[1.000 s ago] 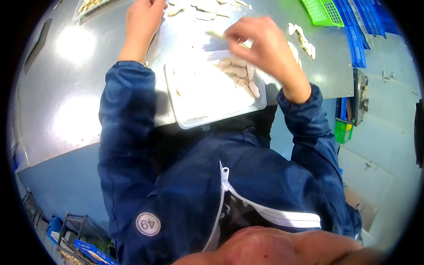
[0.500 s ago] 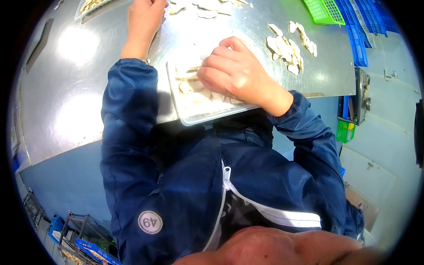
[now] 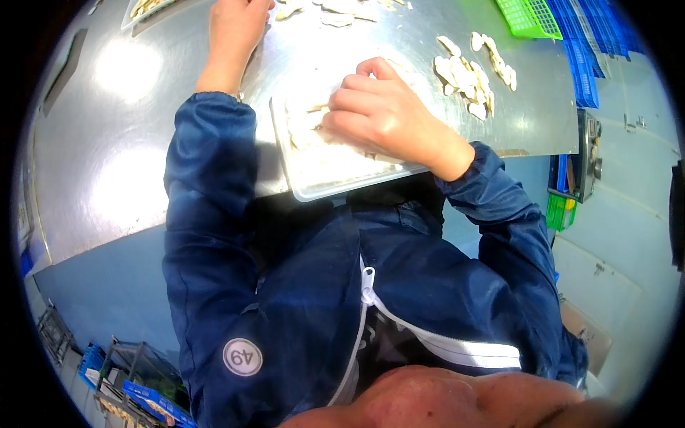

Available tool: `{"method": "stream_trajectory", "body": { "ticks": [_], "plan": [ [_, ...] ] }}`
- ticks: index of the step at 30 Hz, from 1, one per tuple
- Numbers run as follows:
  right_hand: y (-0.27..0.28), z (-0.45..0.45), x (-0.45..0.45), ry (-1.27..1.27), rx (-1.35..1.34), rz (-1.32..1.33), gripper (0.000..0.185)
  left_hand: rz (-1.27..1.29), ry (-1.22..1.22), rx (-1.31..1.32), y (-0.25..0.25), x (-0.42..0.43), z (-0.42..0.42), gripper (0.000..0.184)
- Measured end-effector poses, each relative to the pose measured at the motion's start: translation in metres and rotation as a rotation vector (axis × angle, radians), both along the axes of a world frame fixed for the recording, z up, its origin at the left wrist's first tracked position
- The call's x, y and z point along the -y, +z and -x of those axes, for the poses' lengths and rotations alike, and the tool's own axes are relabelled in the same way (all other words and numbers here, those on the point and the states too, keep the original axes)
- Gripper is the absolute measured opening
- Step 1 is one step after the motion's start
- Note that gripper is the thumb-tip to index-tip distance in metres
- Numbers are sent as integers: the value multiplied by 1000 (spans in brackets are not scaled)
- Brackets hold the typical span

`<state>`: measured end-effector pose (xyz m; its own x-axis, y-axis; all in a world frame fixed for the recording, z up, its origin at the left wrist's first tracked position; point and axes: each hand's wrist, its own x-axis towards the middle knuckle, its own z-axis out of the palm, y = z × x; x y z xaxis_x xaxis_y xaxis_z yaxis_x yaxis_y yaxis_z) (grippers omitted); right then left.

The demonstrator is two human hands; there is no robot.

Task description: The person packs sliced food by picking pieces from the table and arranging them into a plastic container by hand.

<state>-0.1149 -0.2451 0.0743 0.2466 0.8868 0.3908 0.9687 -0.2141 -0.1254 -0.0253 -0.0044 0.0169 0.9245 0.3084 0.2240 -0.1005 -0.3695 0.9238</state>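
Lying under right hand (image 3: pixel 382 114), slices (image 3: pixel 304 137) in tray (image 3: pixel 325 188)

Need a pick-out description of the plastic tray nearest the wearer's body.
Find the metal table, then its near edge. The tray there lies under the right hand, unlike the other tray, at the picture's upper left.

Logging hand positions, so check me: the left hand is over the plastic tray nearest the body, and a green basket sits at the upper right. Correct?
Not quite: the head view shows the right hand over the plastic tray nearest the body; the green basket sits at the upper right.
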Motion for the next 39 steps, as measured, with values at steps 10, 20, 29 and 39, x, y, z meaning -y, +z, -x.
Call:
{"method": "stream_trajectory", "body": {
  "ticks": [10,20,29,39],
  "plan": [
    [4,-3,2,-110,-143,-6,12,72,-41,-42,-12,-8,-8,27],
    [11,-82,62,-725,-435,406,29,98,-61,-60,-16,-10,-10,30],
    [-6,-99,62,-673,-271,448,26,27,-54,-76,-12,-11,-8,31],
    [19,-78,62,-496,-346,48,19,-7,7,-48,-3,-1,1,26]
  ]
}}
